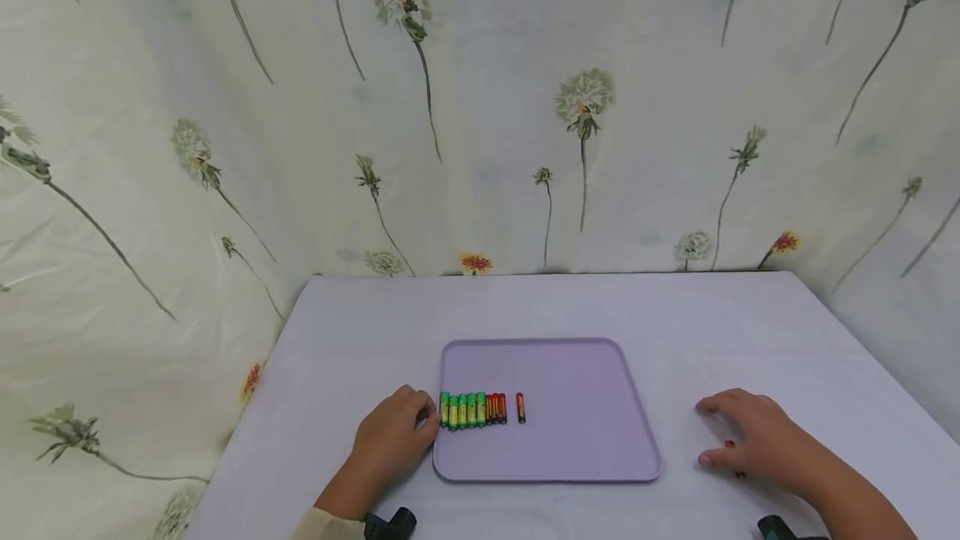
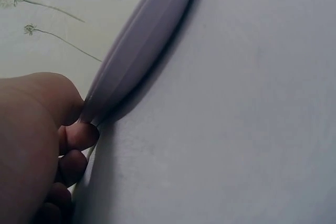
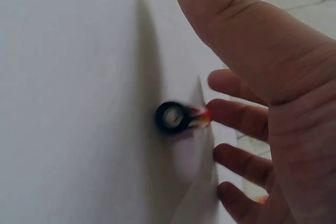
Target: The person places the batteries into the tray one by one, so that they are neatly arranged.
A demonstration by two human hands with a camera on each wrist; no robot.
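Observation:
My left hand (image 1: 390, 438) holds the left rim of a lilac tray (image 1: 577, 444); the left wrist view shows thumb and curled forefinger at the tray's rim (image 2: 134, 51). Upright in a row at the tray's left side are several green-and-yellow batteries (image 1: 462, 411), then three slimmer red-and-black batteries (image 1: 496, 409). One more red battery (image 1: 521, 408) lies a little to their right. Right of the tray, my right hand (image 1: 768, 444) hovers with thumb and fingers spread. Between them on the table is a red-and-black battery (image 3: 174, 117), mostly hidden from the head view.
A white-covered table (image 1: 367, 323) bears the tray. Behind it and on both sides hangs a pale curtain (image 1: 487, 107) printed with dandelions. Dark wrist devices show at the bottom edge, one (image 1: 392, 523) beside my left wrist.

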